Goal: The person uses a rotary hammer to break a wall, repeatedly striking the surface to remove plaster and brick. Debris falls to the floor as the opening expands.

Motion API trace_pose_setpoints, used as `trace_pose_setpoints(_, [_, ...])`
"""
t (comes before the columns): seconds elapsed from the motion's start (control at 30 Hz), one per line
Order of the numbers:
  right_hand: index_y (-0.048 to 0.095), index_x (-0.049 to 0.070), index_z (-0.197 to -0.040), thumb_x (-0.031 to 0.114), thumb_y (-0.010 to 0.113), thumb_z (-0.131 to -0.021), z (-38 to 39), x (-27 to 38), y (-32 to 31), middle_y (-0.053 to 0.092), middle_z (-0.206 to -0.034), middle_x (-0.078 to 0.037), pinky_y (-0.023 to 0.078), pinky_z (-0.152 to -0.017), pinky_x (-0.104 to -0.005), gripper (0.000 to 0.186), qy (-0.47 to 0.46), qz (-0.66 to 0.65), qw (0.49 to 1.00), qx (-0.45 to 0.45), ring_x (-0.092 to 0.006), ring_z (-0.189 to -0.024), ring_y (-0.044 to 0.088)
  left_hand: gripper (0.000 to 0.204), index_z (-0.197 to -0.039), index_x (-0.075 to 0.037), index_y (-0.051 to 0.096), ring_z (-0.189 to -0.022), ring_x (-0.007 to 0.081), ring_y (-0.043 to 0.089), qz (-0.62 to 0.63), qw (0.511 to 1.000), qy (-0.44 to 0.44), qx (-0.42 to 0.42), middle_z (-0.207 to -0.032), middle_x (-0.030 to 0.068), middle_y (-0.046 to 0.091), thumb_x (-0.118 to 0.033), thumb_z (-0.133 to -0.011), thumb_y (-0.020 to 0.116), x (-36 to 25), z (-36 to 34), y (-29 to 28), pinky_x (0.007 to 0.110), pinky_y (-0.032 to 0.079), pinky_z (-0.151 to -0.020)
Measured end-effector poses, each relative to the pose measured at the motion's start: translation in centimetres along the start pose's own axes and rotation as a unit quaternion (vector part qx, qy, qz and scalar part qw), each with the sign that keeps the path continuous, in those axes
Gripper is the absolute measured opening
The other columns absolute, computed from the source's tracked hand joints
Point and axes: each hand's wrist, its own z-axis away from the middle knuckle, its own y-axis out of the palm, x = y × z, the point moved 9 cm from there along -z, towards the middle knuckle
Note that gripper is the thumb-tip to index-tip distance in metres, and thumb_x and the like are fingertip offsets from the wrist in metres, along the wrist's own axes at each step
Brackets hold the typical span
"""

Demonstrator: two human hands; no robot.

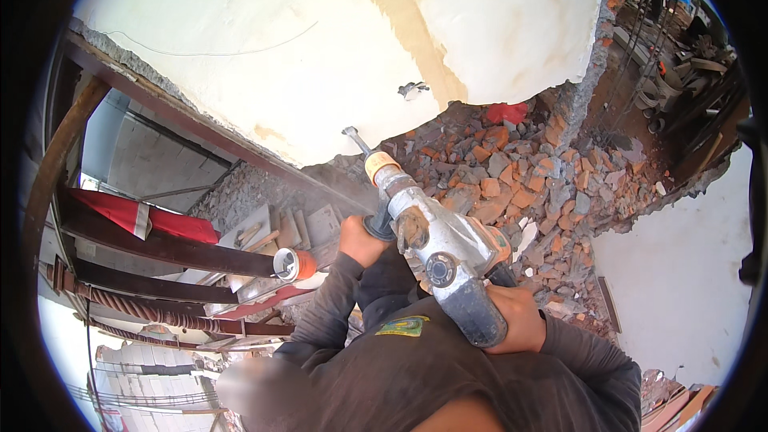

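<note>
A grey demolition hammer with an orange collar and a dark rear housing lies slantwise in front of my body. Wrapped round its black side handle is my left hand. My right hand grips the rear handle, whose grip is partly hidden by the fingers. The steel chisel points up and left at the white plastered wall; whether its tip touches the plaster I cannot tell. A small chipped hole shows in the wall to the right of the tip.
Broken brick rubble spreads below the wall's jagged edge, with a red cloth on it. At left stand dark beams, a red cloth with a pale stripe and an orange-and-white bucket. Exposed rods hang at upper right.
</note>
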Motion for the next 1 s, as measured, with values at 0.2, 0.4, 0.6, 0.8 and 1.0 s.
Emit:
trace_pose_setpoints(0.2, [0.066,0.003,-0.098,0.021,0.082,-0.062,-0.4,-0.5,-0.5,0.065,-0.083,-0.011,0.055,-0.062,-0.0405,0.043,-0.01,-0.004,1.0,0.004,-0.0321,-0.071,0.067,0.028,-0.079,0.004,0.073,-0.07,0.0277,0.075,-0.003,1.0,0.002,-0.003,-0.072,0.0212,0.071,-0.021,-0.071,0.083,-0.2,-0.3,0.2,0.039,0.054,-0.062])
trace_pose_setpoints(0.4, [0.066,0.003,-0.1,0.023,0.082,-0.062,-0.7,-1.1,-0.5,0.065,-0.085,-0.011,0.056,-0.063,-0.0402,0.046,-0.002,-0.003,1.0,0.009,-0.032,-0.072,0.068,0.029,-0.079,0.004,0.073,-0.07,0.024,0.075,0.008,1.0,-0.014,0.013,-0.073,0.0194,0.072,-0.021,-0.07,0.083,0.2,-0.8,0.5,0.037,0.055,-0.064])
trace_pose_setpoints(0.6, [0.066,0.003,-0.098,0.023,0.083,-0.063,-1.1,-1.5,-0.5,0.065,-0.084,-0.011,0.056,-0.063,-0.04,0.044,-0.009,0.002,1.0,0.025,-0.0319,-0.071,0.068,0.029,-0.08,0.005,0.073,-0.07,0.0217,0.074,0.019,0.999,-0.017,0.019,-0.073,0.0178,0.073,-0.02,-0.069,0.084,0.1,-1.1,0.5,0.036,0.055,-0.065])
trace_pose_setpoints(0.8, [0.065,0.003,-0.094,0.023,0.083,-0.062,-1.2,-2.0,-0.2,0.063,-0.081,-0.011,0.055,-0.062,-0.0403,0.042,0.002,-0.008,1.0,0.021,-0.0319,-0.07,0.067,0.029,-0.083,0.004,0.073,-0.07,0.0202,0.074,0.001,1.0,-0.019,0.015,-0.075,0.0167,0.074,-0.019,-0.069,0.084,-0.1,-1.2,0.2,0.036,0.055,-0.066])
trace_pose_setpoints(1.0, [0.064,0.003,-0.09,0.021,0.082,-0.061,-0.9,-1.8,0.2,0.062,-0.079,-0.011,0.055,-0.062,-0.0405,0.039,-0.004,-0.008,1.0,0.015,-0.0323,-0.069,0.066,0.027,-0.081,0.004,0.072,-0.07,0.0189,0.073,0.022,1.0,-0.006,0.018,-0.075,0.0159,0.074,-0.018,-0.069,0.084,-0.3,-1.1,0.3,0.035,0.055,-0.066])
